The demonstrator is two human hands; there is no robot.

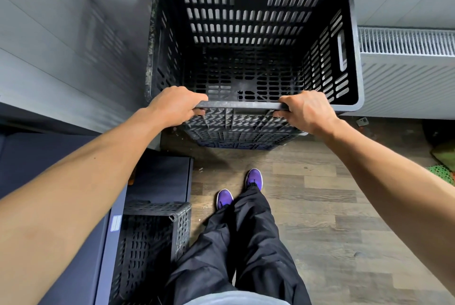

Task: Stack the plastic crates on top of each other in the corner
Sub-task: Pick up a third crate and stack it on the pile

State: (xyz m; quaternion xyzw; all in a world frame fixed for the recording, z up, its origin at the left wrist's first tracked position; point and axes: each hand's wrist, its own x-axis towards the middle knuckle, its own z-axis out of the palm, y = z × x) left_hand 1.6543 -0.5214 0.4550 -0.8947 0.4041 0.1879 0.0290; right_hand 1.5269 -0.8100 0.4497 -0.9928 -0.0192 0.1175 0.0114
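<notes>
No legible text.
We can read no words, numbers or brand marks. The only label we see is a small white sticker (115, 223) on the top edge of the dark blue cabinet (81, 275), just beside the black floor crate (147, 243). Its print is too blurred to make out.

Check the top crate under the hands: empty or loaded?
Empty. Looking down into the top crate, only its bare slotted floor and walls show.
</notes>
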